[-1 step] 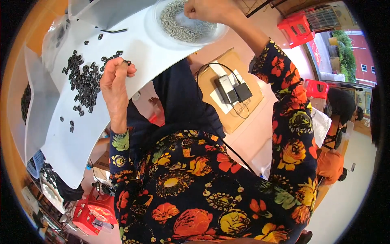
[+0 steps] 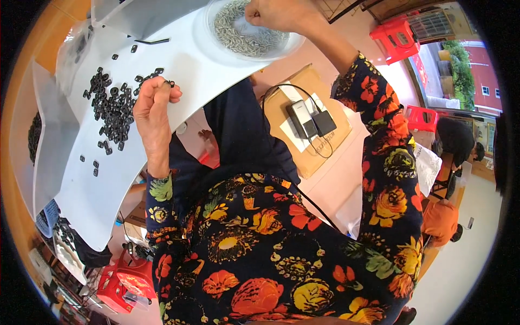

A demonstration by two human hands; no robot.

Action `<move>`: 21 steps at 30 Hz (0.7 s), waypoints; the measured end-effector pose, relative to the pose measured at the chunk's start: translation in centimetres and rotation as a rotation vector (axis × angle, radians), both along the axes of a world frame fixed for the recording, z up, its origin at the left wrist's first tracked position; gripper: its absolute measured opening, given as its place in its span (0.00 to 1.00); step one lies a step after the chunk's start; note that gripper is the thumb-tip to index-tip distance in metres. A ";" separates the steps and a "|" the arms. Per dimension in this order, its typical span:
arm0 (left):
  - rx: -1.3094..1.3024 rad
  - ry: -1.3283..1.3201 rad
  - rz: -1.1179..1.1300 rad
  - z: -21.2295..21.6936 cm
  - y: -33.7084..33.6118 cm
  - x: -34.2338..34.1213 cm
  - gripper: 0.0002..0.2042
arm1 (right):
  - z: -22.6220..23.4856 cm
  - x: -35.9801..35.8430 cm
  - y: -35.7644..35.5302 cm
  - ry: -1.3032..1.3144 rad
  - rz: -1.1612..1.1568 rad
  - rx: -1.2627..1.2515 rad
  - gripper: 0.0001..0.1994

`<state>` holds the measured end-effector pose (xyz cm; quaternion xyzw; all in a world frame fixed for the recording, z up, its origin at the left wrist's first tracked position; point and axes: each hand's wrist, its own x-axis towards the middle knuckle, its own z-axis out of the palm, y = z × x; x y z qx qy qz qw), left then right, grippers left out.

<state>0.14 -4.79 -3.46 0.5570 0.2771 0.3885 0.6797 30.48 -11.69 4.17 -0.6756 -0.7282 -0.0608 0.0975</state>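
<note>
My left hand (image 2: 154, 111) is closed, its thumb and fingertips pinching a small black plastic piece (image 2: 169, 83) above the white table. Just left of it lies a loose pile of similar black pieces (image 2: 115, 116), each with an opening in it. At the far edge of the view, my right hand (image 2: 281, 13) reaches over a clear round bowl (image 2: 295, 46). Many small silvery metal parts (image 2: 230, 32), pin-like or screw-like, fill the bowl around a barer middle. The right fingers are bent together at the bowl; anything between them is hidden.
Translucent plastic bins (image 2: 49, 146) stand along the table's (image 2: 81, 200) left and far sides. A thin black strip (image 2: 151, 41) lies beyond the pile. Right of my legs, a cardboard box (image 2: 309, 157) bears a white device with a cable. Red stools (image 2: 395, 40) and other people are farther right.
</note>
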 end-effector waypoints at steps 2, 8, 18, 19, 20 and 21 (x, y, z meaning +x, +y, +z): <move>-0.001 0.002 -0.002 0.0 0.0 0.0 0.06 | 0.4 -0.3 0.1 -0.032 -0.049 -0.090 0.06; 0.003 0.003 0.003 -0.2 -0.1 0.0 0.06 | 2.2 -2.9 -0.8 0.144 -0.120 -0.079 0.05; 0.010 -0.014 -0.002 -0.3 0.0 -0.2 0.06 | 0.8 -3.1 -0.1 -0.143 -0.059 -0.037 0.07; 0.011 -0.009 0.007 -0.4 0.1 -0.5 0.07 | 1.3 -3.8 -0.3 -0.293 0.003 0.083 0.07; 0.012 -0.011 0.005 -0.3 0.1 -0.5 0.07 | 1.3 -3.4 -0.2 -0.294 0.002 0.084 0.07; 0.006 -0.011 -0.002 -0.2 0.0 -0.3 0.07 | 1.2 -2.5 0.1 -0.150 -0.029 -0.054 0.07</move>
